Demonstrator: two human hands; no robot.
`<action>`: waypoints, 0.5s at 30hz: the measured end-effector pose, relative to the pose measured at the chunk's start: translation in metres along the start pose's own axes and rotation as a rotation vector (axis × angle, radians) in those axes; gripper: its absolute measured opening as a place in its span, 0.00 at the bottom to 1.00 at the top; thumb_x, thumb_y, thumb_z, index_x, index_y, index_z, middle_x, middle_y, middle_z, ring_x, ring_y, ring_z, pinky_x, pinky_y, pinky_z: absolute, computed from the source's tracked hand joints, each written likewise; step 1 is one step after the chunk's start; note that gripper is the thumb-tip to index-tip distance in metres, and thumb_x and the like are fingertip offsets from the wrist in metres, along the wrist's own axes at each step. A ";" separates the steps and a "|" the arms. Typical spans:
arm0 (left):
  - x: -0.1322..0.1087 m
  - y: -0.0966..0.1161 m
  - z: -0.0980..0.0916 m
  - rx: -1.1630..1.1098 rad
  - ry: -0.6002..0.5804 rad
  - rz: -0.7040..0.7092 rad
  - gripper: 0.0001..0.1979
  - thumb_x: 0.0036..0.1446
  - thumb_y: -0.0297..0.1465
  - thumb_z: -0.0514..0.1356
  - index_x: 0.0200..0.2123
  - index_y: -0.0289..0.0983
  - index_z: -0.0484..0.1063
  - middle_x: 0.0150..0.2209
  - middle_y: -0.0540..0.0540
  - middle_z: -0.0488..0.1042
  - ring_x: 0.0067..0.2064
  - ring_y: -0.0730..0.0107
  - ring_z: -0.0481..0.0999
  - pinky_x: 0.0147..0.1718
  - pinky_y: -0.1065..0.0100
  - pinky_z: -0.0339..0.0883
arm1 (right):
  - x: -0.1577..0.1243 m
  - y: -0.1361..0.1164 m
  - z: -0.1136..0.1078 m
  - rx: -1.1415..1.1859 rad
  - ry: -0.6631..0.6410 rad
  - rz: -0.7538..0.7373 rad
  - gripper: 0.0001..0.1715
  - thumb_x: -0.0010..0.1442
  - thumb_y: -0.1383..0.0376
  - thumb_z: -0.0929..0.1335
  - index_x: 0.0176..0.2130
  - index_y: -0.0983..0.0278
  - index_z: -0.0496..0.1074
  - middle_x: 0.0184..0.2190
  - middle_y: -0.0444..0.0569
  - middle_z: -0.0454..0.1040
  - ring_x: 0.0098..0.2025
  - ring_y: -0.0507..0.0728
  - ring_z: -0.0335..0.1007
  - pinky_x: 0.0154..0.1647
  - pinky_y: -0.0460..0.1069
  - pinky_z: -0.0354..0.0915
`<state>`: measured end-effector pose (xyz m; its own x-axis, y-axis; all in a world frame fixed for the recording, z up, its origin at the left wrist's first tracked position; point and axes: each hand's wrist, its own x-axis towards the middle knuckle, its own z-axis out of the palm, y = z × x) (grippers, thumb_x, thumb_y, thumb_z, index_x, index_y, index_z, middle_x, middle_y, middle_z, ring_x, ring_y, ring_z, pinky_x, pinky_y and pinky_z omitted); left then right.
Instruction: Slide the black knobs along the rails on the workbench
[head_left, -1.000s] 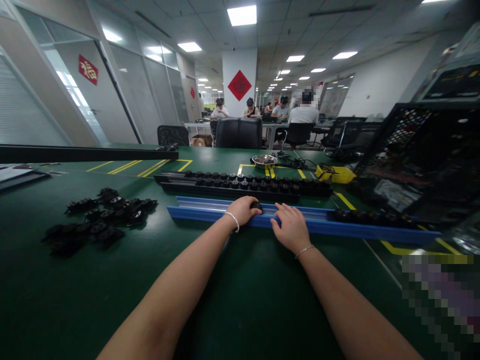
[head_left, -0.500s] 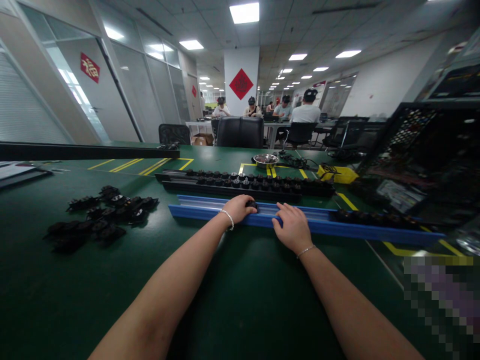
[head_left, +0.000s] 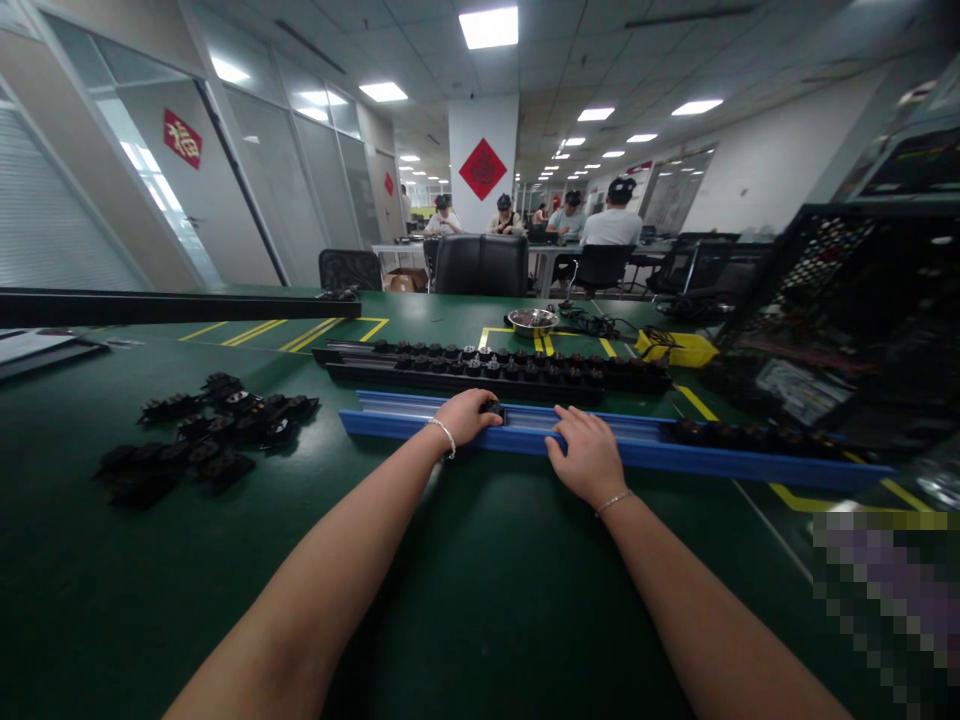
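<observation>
A long blue rail [head_left: 750, 462] lies across the green table [head_left: 465, 590] in front of me. My left hand [head_left: 465, 415] is curled round a small black part [head_left: 493, 407] that sits in the rail's channel. My right hand [head_left: 587, 455] rests flat on the rail just to the right, fingers stretched over its near edge. Several black parts [head_left: 750, 435] sit in the rail further right. Behind it lies a black rail [head_left: 487, 368] filled with a row of black parts.
A heap of loose black parts [head_left: 202, 440] lies on the table at the left. A metal bowl [head_left: 531, 320], cables and a yellow object [head_left: 675, 347] stand at the back. A dark rack [head_left: 847, 320] rises at the right. People sit at desks behind.
My left hand with the black part has slid a little to the left along the blue rail. My right hand has stayed on the rail.
</observation>
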<state>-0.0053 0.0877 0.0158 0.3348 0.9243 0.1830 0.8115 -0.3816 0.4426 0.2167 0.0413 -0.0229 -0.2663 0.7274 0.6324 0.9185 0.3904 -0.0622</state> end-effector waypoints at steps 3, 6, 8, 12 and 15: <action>-0.001 -0.001 -0.002 -0.003 -0.001 -0.004 0.19 0.53 0.36 0.61 0.48 0.37 0.70 0.49 0.44 0.72 0.51 0.63 0.70 0.52 0.67 0.61 | 0.000 0.000 0.000 0.002 0.002 0.000 0.09 0.56 0.62 0.63 0.31 0.63 0.70 0.50 0.53 0.72 0.54 0.62 0.64 0.54 0.58 0.56; -0.002 -0.002 -0.004 -0.004 -0.001 -0.007 0.18 0.53 0.36 0.61 0.47 0.37 0.70 0.49 0.44 0.73 0.51 0.63 0.70 0.52 0.67 0.62 | 0.000 0.000 0.000 0.006 0.005 0.004 0.09 0.56 0.62 0.63 0.31 0.63 0.70 0.50 0.52 0.72 0.54 0.62 0.64 0.54 0.58 0.56; -0.003 -0.004 -0.006 0.001 0.000 -0.010 0.18 0.53 0.36 0.61 0.47 0.38 0.70 0.49 0.45 0.73 0.51 0.63 0.70 0.52 0.67 0.62 | 0.000 0.000 0.000 0.007 0.005 0.005 0.09 0.56 0.62 0.63 0.31 0.63 0.70 0.50 0.52 0.72 0.54 0.62 0.64 0.54 0.58 0.56; -0.005 -0.009 -0.010 0.002 -0.005 -0.021 0.19 0.53 0.35 0.61 0.48 0.37 0.70 0.49 0.44 0.72 0.51 0.63 0.70 0.52 0.68 0.62 | 0.000 -0.001 0.000 0.010 0.003 0.008 0.09 0.56 0.62 0.63 0.31 0.63 0.70 0.50 0.52 0.72 0.54 0.62 0.64 0.54 0.58 0.56; -0.007 -0.012 -0.012 0.001 -0.009 -0.029 0.19 0.53 0.35 0.61 0.48 0.37 0.70 0.50 0.44 0.72 0.51 0.63 0.70 0.52 0.68 0.61 | 0.000 -0.001 -0.001 0.022 0.005 0.012 0.09 0.55 0.62 0.63 0.31 0.63 0.70 0.50 0.53 0.72 0.54 0.62 0.64 0.54 0.58 0.56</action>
<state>-0.0230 0.0860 0.0199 0.3155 0.9350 0.1621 0.8215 -0.3546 0.4465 0.2159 0.0404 -0.0224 -0.2534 0.7291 0.6357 0.9149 0.3940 -0.0872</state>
